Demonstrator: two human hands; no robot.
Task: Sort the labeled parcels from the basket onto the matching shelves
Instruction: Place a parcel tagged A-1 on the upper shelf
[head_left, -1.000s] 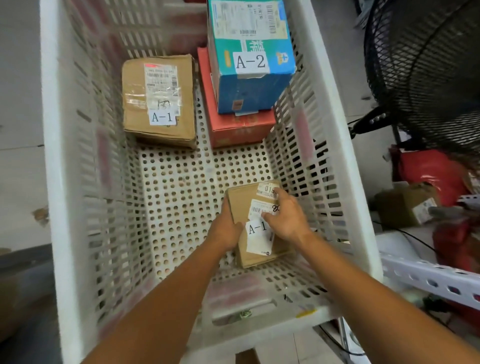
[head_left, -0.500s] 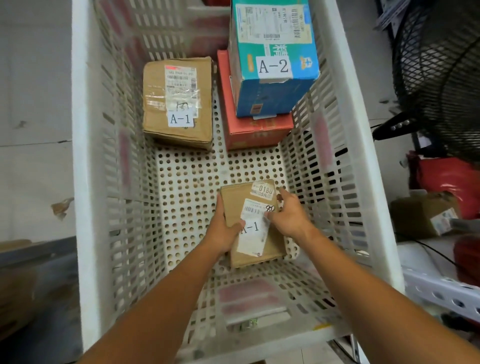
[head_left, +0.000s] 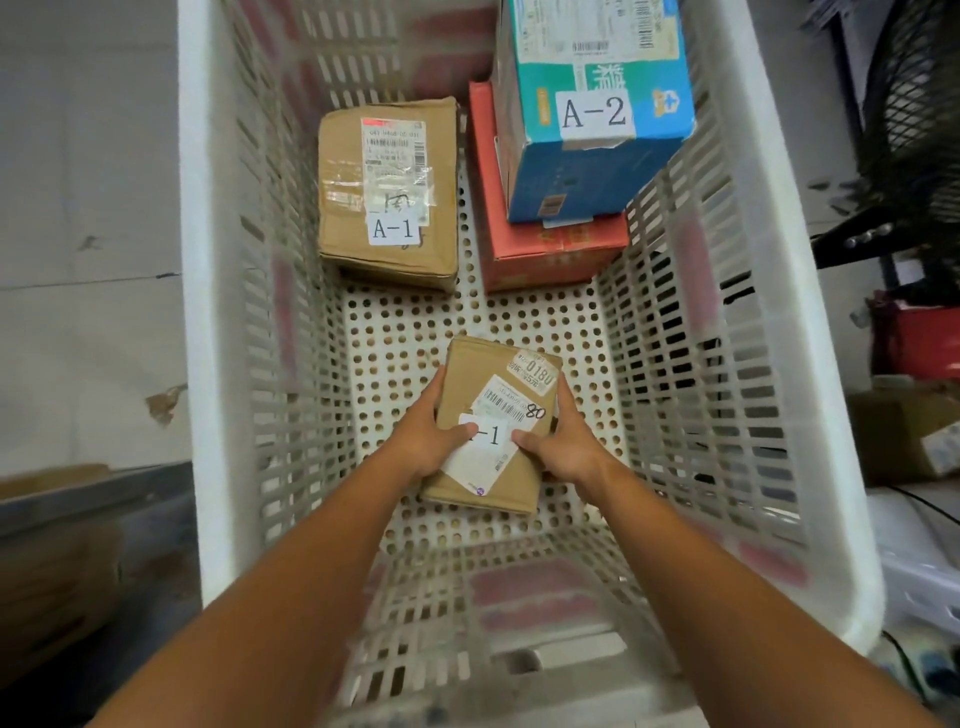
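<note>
Your thumbs have crept onto the white label (head_left: 480, 460); left hand (head_left: 428, 441) and right hand (head_left: 563, 449) pinch the small A-1 parcel (head_left: 478, 371) from both sides, down by the basket (head_left: 208, 312) floor. Curl fingertips under its edges and lift level, clear of the walls.

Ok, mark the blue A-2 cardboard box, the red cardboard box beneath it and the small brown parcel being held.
Blue A-2 cardboard box (head_left: 595, 111): head view, its white label.
Red cardboard box (head_left: 524, 244): head view, exposed near top.
Small brown cardboard parcel (head_left: 477, 371): head view, bare top face.
</note>
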